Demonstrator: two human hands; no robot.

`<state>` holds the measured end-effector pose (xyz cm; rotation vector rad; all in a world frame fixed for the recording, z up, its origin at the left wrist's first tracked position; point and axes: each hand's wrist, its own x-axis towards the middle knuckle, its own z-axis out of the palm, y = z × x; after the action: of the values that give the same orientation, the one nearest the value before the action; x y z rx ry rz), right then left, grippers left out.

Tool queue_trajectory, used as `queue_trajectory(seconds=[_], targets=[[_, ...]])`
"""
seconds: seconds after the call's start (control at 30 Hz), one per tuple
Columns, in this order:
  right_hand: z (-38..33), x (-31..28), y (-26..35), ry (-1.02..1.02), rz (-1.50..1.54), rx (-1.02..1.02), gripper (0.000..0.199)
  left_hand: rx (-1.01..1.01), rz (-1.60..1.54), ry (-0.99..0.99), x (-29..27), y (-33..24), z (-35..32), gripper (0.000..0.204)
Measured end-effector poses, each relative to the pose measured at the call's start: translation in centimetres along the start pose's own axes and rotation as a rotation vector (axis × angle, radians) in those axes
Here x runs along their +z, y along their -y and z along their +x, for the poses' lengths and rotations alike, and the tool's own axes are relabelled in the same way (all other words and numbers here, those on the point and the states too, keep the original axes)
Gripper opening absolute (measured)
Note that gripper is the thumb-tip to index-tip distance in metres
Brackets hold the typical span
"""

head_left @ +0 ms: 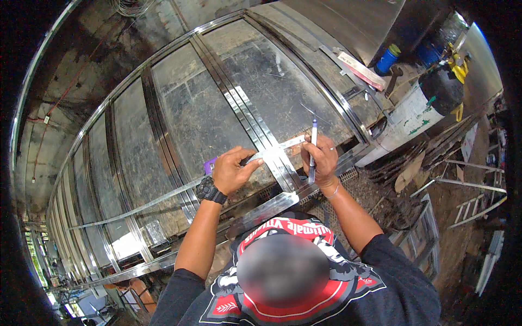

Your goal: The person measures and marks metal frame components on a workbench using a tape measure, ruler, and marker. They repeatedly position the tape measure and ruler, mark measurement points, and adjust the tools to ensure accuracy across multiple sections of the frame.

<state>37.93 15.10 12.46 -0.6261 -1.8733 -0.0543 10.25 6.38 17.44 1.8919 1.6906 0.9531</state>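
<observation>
My left hand (pixel 234 173), with a dark watch on its wrist, pinches a thin pale measuring strip (pixel 292 143) between thumb and fingers. The strip lies across the paired shiny metal bars (pixel 267 145) of a long frame. Its right end reaches the fingers of my right hand (pixel 324 157). That hand is closed around a white marker pen (pixel 314 144) with a purple top, held upright. A purple object (pixel 210 165) shows partly behind my left hand; its kind is hidden. A long thin strip (pixel 147 204) runs from near my left hand toward the far left.
The metal frame's crossbars (pixel 157 130) lie over a dark scuffed tabletop (pixel 196 103). Toward the back right are a long narrow box (pixel 361 71), a blue container (pixel 387 60) and a hammer (pixel 393 79). A whitish drum (pixel 405 130) stands at right, near a metal ladder-like frame (pixel 467 187).
</observation>
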Motion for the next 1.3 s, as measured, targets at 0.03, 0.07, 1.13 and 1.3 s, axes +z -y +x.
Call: queue_trajectory(seconds=[0.03, 0.07, 1.13, 1.3], targets=[[0.1, 0.0, 0.2, -0.004, -0.006, 0.000, 0.056, -0.007, -0.001, 0.002, -0.1, -0.2, 0.0, 0.034], [0.2, -0.1, 0.4, -0.008, -0.012, 0.000, 0.056, -0.015, -0.001, 0.003, -0.2, -0.3, 0.0, 0.034], [1.0, 0.2, 1.8, -0.064, -0.088, 0.043, 0.046, 0.027, -0.095, -0.001, -0.4, -0.3, 0.2, 0.028], [1.2, 0.3, 1.8, -0.071, -0.084, 0.040, 0.045, 0.034, -0.092, -0.012, -0.2, 0.1, 0.2, 0.028]])
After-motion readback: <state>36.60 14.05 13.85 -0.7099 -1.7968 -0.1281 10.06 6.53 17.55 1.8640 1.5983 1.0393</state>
